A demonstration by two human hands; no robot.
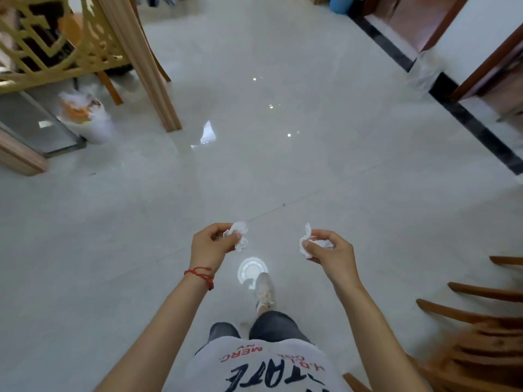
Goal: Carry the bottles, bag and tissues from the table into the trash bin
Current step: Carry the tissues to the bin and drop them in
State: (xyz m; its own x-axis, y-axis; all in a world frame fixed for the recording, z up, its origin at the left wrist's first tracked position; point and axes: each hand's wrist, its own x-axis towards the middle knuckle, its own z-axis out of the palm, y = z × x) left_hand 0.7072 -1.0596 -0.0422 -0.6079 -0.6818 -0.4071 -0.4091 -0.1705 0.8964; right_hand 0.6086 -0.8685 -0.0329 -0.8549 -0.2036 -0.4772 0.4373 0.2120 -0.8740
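My left hand [212,247] pinches a crumpled white tissue [239,232] in front of me, over the pale floor. A second crumpled white tissue [311,243] is held in my right hand [329,250], about level with the left. The trash bin [90,123], white with a plastic liner and orange and white rubbish showing at its top, stands on the floor far to the upper left, beside a wooden post. Neither bottles nor a bag are in my hands. The table is out of view.
A wooden post [152,72] and a gold lattice screen [56,38] rise at the upper left. A wooden chair [481,321] sits at the lower right. Another lined bin [424,72] stands by the doorway at the upper right. A dark floor strip [467,117] runs along the right.
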